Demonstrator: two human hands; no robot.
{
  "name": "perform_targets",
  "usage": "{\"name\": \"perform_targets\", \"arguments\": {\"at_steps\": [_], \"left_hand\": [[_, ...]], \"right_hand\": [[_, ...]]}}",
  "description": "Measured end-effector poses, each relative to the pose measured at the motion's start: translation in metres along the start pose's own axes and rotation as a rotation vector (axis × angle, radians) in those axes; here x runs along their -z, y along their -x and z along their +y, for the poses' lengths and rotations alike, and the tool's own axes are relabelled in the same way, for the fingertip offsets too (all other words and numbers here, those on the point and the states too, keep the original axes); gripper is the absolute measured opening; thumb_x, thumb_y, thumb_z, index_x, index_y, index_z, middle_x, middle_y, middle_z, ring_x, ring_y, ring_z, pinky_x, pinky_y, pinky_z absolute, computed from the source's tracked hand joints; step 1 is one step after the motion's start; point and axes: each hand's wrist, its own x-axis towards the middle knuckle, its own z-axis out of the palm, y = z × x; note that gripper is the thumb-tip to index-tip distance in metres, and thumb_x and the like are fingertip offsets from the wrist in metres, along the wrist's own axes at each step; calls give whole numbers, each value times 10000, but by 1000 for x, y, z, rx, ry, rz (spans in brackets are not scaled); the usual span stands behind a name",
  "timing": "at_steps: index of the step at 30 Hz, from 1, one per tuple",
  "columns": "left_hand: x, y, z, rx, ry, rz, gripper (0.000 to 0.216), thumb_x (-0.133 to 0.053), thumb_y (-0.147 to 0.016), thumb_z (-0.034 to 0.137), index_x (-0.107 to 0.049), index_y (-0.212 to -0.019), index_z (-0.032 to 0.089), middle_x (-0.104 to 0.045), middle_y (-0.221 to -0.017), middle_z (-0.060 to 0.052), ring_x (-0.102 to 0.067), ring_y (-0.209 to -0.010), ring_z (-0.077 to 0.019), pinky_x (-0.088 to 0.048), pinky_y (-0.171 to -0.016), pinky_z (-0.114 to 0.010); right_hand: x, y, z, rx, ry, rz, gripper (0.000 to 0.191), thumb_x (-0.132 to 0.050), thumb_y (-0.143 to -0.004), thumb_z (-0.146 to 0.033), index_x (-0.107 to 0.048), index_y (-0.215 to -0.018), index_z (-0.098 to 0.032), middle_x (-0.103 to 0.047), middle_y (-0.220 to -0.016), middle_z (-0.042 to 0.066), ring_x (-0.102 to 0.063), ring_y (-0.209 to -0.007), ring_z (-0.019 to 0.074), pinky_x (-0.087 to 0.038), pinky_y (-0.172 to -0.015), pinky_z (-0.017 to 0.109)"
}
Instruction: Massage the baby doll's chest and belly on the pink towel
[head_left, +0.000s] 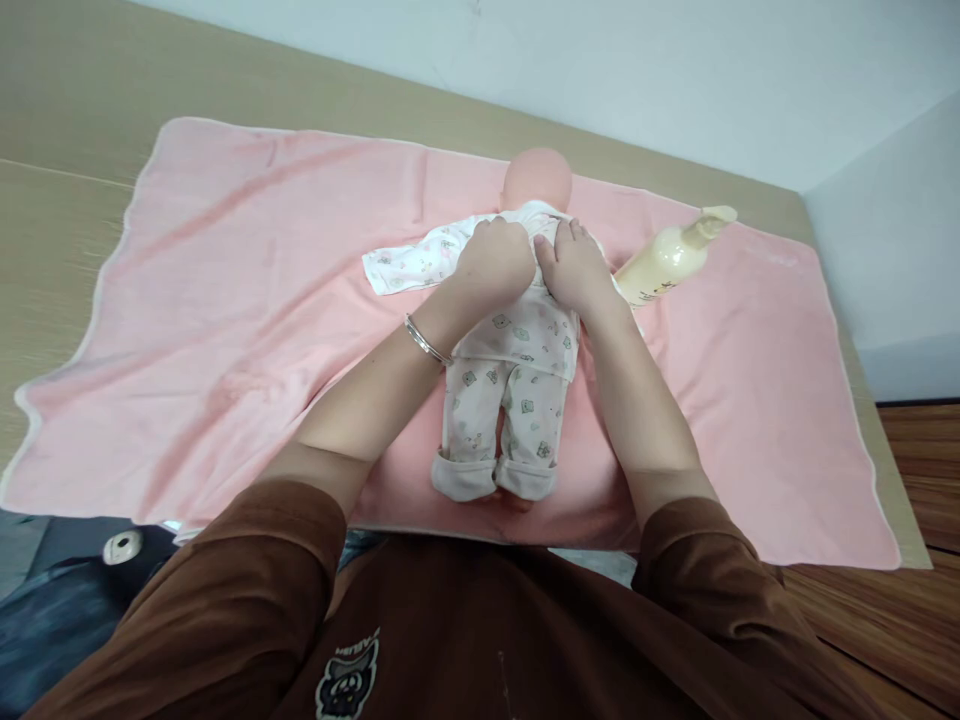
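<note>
A baby doll [536, 178] with a bare round head lies lengthwise before me, its face not showing. It wears a white printed top [517, 328] and matching trousers [529, 410] with turned-up cuffs. My left hand [499, 262] is curled into a fist on the upper part of the top; whether cloth is pinched inside is hidden. One long sleeve [401, 265] stretches out to the left of that fist. My right hand [576, 268] rests with fingers laid out on the other side of the doll's upper body, near the shoulder.
Under the doll spreads a pink blanket [255, 250] with a white edge, on a wooden table [67, 120]. A pale yellow pump bottle [664, 262] lies tilted right of my right hand. A white wall [675, 80] stands behind. Dark fabric [67, 610] shows at lower left.
</note>
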Motion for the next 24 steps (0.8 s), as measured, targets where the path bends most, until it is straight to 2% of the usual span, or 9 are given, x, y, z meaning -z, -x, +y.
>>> {"name": "perform_targets", "arguments": {"at_steps": [3,6,11,16,20,24], "left_hand": [[-9,-20,-24,25,90,58,283,-467,-999,165,-742,-1065,162,-769,-1222,-174,-693,-1307,-366,-511,-1253,-577],[-14,-32,-37,45,180,96,381,-381,-1031,184,-756,-1080,225,-803,-1286,-148,-712,-1279,-321,-535,-1239,-535],[-22,-29,-32,68,189,190,424,-343,-1065,198,-757,-1153,221,-789,-1369,-155,-672,-1408,-312,-462,-1321,-507],[-25,-27,-26,91,193,193,440,-361,-1063,178,-757,-1254,185,-754,-1477,-161,-657,-1465,-294,-445,-1340,-442],[-27,-29,-29,101,206,209,457,-385,-1062,180,-749,-1337,164,-728,-1535,-171,-642,-1499,-299,-430,-1360,-450],[-31,-30,-34,74,227,236,463,-391,-1060,191,-759,-1343,196,-748,-1522,-138,-653,-1480,-277,-452,-1349,-431]], "right_hand": [[3,13,-9,21,35,-44,812,-323,-1135,-542,-345,-1710,30,-333,-1816,333,-307,-1739,462,-267,-1409,718],[2,26,-17,76,32,-22,830,-365,-1119,-554,-328,-1727,11,-316,-1828,319,-289,-1739,491,-243,-1403,759],[-5,19,-15,65,-24,1,831,-389,-1108,-570,-367,-1715,-3,-335,-1823,309,-267,-1744,489,-225,-1408,766],[-5,-6,-1,27,-73,-16,829,-419,-1100,-597,-359,-1730,-61,-294,-1853,272,-253,-1757,453,-196,-1415,749],[-10,-10,1,-3,-74,64,804,-374,-1111,-584,-378,-1729,-70,-308,-1853,259,-282,-1752,419,-208,-1424,709],[-14,-7,-3,-20,-61,108,773,-350,-1115,-552,-385,-1729,-84,-343,-1842,250,-311,-1745,408,-233,-1417,713]]}}
